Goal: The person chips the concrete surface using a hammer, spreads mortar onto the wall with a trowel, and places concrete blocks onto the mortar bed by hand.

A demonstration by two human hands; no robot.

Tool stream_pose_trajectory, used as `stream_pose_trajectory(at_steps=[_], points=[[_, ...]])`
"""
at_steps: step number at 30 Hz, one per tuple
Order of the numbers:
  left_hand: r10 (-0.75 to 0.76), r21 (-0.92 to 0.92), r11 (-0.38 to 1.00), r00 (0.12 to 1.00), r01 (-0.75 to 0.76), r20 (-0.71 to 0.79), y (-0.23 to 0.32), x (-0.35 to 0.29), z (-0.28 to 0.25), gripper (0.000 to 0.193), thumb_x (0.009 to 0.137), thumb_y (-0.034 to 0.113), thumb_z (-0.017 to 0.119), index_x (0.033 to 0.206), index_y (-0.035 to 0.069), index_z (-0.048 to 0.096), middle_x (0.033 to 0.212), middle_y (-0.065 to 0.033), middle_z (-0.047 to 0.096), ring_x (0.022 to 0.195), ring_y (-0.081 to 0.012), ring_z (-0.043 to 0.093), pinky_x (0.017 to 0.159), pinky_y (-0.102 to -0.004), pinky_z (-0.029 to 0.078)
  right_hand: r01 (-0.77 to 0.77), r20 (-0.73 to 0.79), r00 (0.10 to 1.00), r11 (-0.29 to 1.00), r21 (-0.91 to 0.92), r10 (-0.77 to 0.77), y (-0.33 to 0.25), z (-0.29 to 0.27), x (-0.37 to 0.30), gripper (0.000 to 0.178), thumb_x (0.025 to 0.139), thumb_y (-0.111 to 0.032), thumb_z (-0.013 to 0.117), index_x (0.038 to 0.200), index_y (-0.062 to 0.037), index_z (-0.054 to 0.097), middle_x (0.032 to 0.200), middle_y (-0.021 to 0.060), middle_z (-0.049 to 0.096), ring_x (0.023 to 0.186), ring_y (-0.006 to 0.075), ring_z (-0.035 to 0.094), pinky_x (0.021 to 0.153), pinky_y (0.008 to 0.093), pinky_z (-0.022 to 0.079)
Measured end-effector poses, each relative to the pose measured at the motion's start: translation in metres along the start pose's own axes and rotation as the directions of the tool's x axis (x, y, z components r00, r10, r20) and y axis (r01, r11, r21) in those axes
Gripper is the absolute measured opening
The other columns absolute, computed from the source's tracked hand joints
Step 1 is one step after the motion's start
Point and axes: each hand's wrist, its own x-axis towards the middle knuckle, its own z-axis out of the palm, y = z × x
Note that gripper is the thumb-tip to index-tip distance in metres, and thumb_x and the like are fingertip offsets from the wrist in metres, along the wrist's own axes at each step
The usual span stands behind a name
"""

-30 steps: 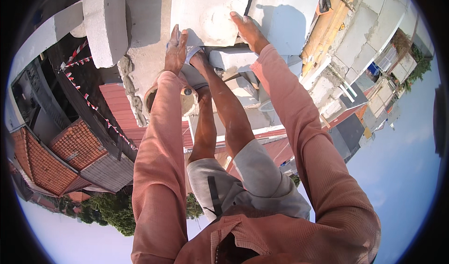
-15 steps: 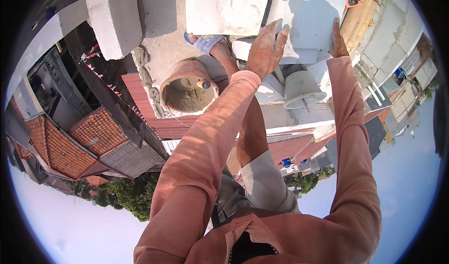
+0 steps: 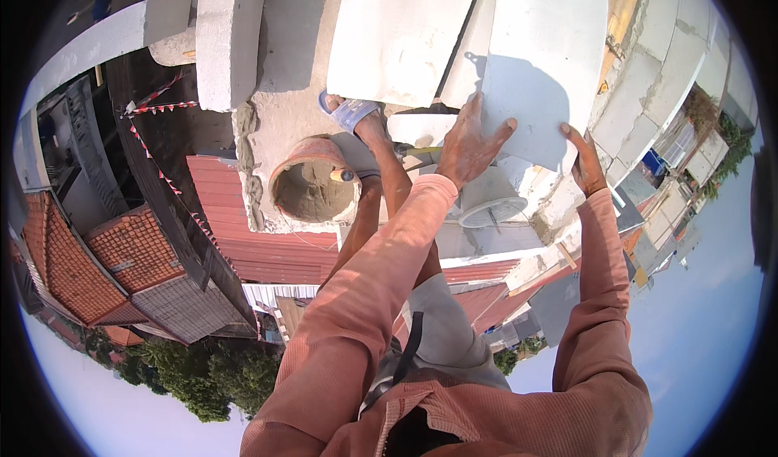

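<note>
A large white lightweight concrete block (image 3: 547,23) is tilted between my two hands, with a dark shadow across its near part. My left hand (image 3: 476,143) presses its fingers along the block's left edge, the thumb spread over the face. Around the near right corner my right hand (image 3: 587,161) is closed, its fingers partly hidden. Another broad white block (image 3: 393,27) lies just to the left. Left of my legs stands an orange bucket (image 3: 284,165) with grey mortar (image 3: 312,194) inside; a tool handle (image 3: 344,176) sticks out over its rim.
A pale grey bucket (image 3: 492,202) sits tilted below my left hand. My foot in a blue sandal (image 3: 354,114) rests on the concrete ledge (image 3: 284,125). Beyond its edge lie a red metal roof (image 3: 223,214) and tiled roofs (image 3: 73,250) far below. A block wall (image 3: 640,76) runs along the right.
The block and both hands have come nearer to my body. My left hand has shifted from the block's near end to its left edge. The view has also shifted.
</note>
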Motion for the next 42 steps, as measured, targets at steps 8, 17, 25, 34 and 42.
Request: stream_pose_trajectory(at_steps=[8,17,25,34,42], points=[[-0.012,0.232,0.972,0.996,0.032,-0.087,-0.015,-0.007,-0.062,0.093,0.094,0.068,0.037,0.151,-0.004,0.021,0.153,-0.0326,0.023,0.144,-0.0394,0.026,0.118,-0.0425,0.024,0.150,-0.239,0.943,0.938,-0.312,-0.230,-0.029,0.150,-0.068,0.086,0.074,-0.039,0.080,0.127,0.0128,0.035,0.118,0.0255,0.055,0.105,0.0318,0.061,0.093,0.0367,0.048],[0.040,0.557,0.830,0.999,-0.020,-0.023,0.088,-0.006,-0.109,0.099,0.087,0.079,0.032,0.153,0.006,0.024,0.157,-0.0236,0.024,0.149,-0.0364,0.015,0.119,-0.0554,0.012,-0.115,-0.452,0.870,0.812,-0.572,-0.195,0.001,0.300,-0.035,0.071,0.078,-0.033,0.074,0.122,0.0091,0.039,0.115,0.0265,0.059,0.105,0.0363,0.060,0.097,0.0430,0.045],[0.274,0.793,0.530,0.825,0.299,-0.494,0.077,0.030,-0.080,0.103,0.078,0.035,0.078,0.156,0.017,0.013,0.156,-0.0231,0.023,0.143,-0.0433,0.026,0.111,-0.0708,0.018,0.461,0.474,0.878,0.382,-0.801,-0.065,-0.041,0.231,-0.078,0.047,0.085,-0.024,0.069,0.121,0.0039,0.057,0.121,0.0195,0.061,0.117,0.0340,0.056,0.101,0.0415,0.044],[0.193,0.739,0.635,0.881,0.224,-0.432,0.089,0.033,-0.065,0.090,0.079,0.011,0.071,0.154,0.017,0.022,0.134,-0.0171,0.043,0.112,-0.0318,0.051,0.098,-0.0605,0.039,-0.120,0.594,0.634,-0.822,-0.557,-0.496,-0.251,0.154,0.073,0.084,0.086,-0.004,0.060,0.156,-0.0247,0.016,0.159,0.0046,0.022,0.145,0.0238,0.028,0.119,0.0447,0.027],[0.346,0.713,0.664,0.752,0.225,-0.560,0.087,0.026,-0.082,0.086,0.069,0.007,0.075,0.145,0.017,0.036,0.122,-0.0124,0.050,0.108,-0.0283,0.052,0.085,-0.0497,0.040,0.181,0.803,0.576,-0.933,-0.310,-0.155,-0.290,0.188,0.114,0.052,0.088,0.001,0.049,0.137,-0.0146,0.045,0.141,0.0081,0.047,0.138,0.0251,0.037,0.119,0.0424,0.026]])
